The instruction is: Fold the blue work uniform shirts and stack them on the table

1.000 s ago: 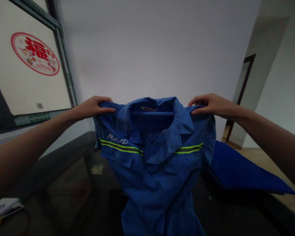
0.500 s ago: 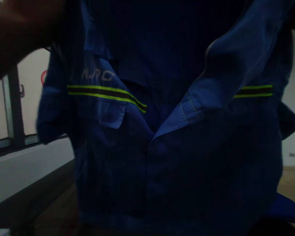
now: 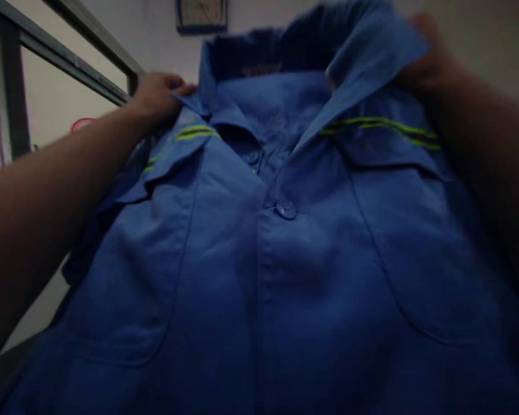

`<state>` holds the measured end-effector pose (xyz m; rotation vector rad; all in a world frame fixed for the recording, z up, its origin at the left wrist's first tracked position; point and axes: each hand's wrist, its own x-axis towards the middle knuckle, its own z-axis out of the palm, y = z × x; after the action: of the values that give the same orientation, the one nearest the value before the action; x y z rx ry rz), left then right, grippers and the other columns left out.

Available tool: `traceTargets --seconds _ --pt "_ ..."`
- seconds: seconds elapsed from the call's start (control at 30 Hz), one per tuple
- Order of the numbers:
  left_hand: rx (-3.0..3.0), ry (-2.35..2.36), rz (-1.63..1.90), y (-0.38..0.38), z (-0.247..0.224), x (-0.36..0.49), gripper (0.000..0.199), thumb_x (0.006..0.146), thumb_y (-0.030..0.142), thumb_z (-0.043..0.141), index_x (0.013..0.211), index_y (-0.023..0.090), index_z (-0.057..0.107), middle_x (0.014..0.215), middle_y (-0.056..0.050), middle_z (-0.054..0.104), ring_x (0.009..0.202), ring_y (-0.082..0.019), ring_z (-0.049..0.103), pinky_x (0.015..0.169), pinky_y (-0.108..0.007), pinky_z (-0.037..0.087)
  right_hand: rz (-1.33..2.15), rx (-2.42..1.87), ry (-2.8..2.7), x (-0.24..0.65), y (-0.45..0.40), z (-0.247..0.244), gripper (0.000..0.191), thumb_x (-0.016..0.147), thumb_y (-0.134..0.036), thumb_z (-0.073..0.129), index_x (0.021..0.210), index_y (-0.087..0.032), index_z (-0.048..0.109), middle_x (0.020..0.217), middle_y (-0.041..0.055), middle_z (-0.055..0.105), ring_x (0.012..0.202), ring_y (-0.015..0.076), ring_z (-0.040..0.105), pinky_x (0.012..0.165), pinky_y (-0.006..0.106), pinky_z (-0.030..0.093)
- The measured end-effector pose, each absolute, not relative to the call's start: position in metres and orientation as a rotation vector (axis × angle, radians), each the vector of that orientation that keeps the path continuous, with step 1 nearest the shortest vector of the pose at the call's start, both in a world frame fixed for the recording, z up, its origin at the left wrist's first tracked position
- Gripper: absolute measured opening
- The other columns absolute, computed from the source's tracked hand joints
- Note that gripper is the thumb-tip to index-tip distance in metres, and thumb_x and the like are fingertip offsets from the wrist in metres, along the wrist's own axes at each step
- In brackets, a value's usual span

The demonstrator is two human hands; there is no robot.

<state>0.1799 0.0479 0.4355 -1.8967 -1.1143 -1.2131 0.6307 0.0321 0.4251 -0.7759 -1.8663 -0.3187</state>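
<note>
A blue work jacket (image 3: 225, 259) with yellow-green striped bands hangs in front of me and fills most of the view. My left hand (image 3: 158, 95) is closed on its shoulder area, left of the collar. On the other side, my right hand (image 3: 428, 55) grips the jacket near the collar's right end, its fingers partly hidden behind the cloth. The collar (image 3: 358, 40) stands spread and the neck opening shows the inside back. Below the V of the opening, a button (image 3: 285, 210) holds the front together. Flapped chest pockets sit on both sides.
Dark-framed windows (image 3: 15, 92) run along the left. A square wall clock (image 3: 202, 12) hangs on the pale wall behind the jacket. Part of a red ring mark (image 3: 83, 123) shows behind my left forearm.
The jacket now sits lower in view, leaning away at the top, so its collar and both my hands show. The lettering above the pocket can no longer be seen.
</note>
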Motion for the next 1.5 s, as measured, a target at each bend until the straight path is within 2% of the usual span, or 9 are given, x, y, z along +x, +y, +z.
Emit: traceTargets --seconds 0.17,0.37,0.47,0.57,0.7,0.83,1.07,1.27,1.5 --pt "-2.239 -1.518 -0.797 0.129 0.349 0.194 0.050 0.089 0.040 0.041 0.100 -0.002 0.068 0.093 -0.009 0.070 0.092 -0.023 0.062 0.083 -0.029 0.044 -0.634 -1.466 -1.842 0.587 0.083 0.362 0.046 0.081 -0.038 0.058 0.097 0.004 0.065 0.113 0.0203 0.066 0.106 0.0219 0.058 0.082 0.026 0.039" --pt "-2.426 -1.797 -0.563 0.202 0.160 0.217 0.026 0.083 0.031 0.051 0.090 0.013 0.070 0.096 -0.015 0.070 0.092 -0.027 0.063 0.083 -0.037 0.047 -0.144 -1.821 -2.173 0.564 0.153 0.183 0.013 0.071 -0.022 0.075 0.069 -0.011 0.069 0.077 0.0093 0.073 0.077 0.0196 0.066 0.071 0.024 0.046" --pt "-2.443 -1.804 -0.575 0.201 0.070 0.232 0.032 0.084 0.027 0.050 0.113 0.018 0.062 0.119 -0.016 0.062 0.109 -0.029 0.056 0.091 -0.046 0.042 -0.015 -1.827 -2.197 0.561 0.165 0.097 0.012 0.071 -0.016 0.073 0.083 -0.015 0.070 0.089 0.0076 0.073 0.086 0.0199 0.066 0.077 0.027 0.048" --pt "-2.658 -1.582 -0.594 0.197 0.017 0.242 0.035 0.088 0.022 0.047 0.121 0.021 0.057 0.128 -0.012 0.056 0.119 -0.025 0.049 0.101 -0.044 0.037 0.084 -1.726 -2.228 0.554 0.167 0.039 0.024 0.081 -0.014 0.062 0.103 -0.017 0.067 0.111 0.0095 0.068 0.105 0.0195 0.060 0.092 0.032 0.045" --pt "-3.206 -0.908 -0.472 0.186 -0.002 0.243 0.035 0.080 0.007 0.044 0.104 0.021 0.066 0.111 -0.006 0.064 0.109 -0.020 0.055 0.100 -0.037 0.038 0.295 -1.193 -2.433 0.535 0.157 0.004 0.033 0.083 -0.006 0.052 0.108 -0.020 0.067 0.116 0.0063 0.066 0.113 0.0185 0.055 0.102 0.037 0.039" --pt "-3.417 -0.672 -0.216 0.169 0.005 0.235 0.039 0.073 0.005 0.048 0.102 0.023 0.067 0.107 -0.004 0.064 0.106 -0.021 0.056 0.099 -0.036 0.037 0.454 -0.819 -2.646 0.516 0.146 -0.005 0.043 0.082 -0.001 0.047 0.112 -0.024 0.068 0.125 0.0038 0.063 0.125 0.0192 0.046 0.107 0.042 0.034" --pt "-3.388 -0.684 -0.078 0.171 0.002 0.231 0.017 0.083 0.031 0.059 0.095 0.021 0.068 0.098 -0.007 0.060 0.098 -0.023 0.053 0.090 -0.035 0.040 0.489 -0.841 -2.752 0.507 0.158 -0.009 0.030 0.079 -0.010 0.063 0.106 -0.021 0.070 0.110 0.0060 0.066 0.112 0.0220 0.051 0.102 0.040 0.037" --pt "-3.370 -0.850 -0.285 0.191 0.005 0.241 0.017 0.087 0.033 0.055 0.088 0.019 0.063 0.093 -0.005 0.058 0.090 -0.018 0.053 0.085 -0.031 0.040 0.485 -0.912 -2.713 0.513 0.165 0.014 0.010 0.082 -0.023 0.067 0.090 -0.020 0.071 0.094 0.0060 0.065 0.098 0.0222 0.052 0.093 0.039 0.040" --pt "-3.274 -1.099 -0.318 0.202 0.001 0.253 0.017 0.088 0.031 0.052 0.090 0.017 0.062 0.083 -0.002 0.064 0.076 -0.016 0.057 0.071 -0.027 0.041 0.428 -1.020 -2.604 0.507 0.176 0.021 0.013 0.084 -0.026 0.062 0.090 -0.016 0.068 0.093 0.0065 0.066 0.091 0.0207 0.057 0.086 0.036 0.042"
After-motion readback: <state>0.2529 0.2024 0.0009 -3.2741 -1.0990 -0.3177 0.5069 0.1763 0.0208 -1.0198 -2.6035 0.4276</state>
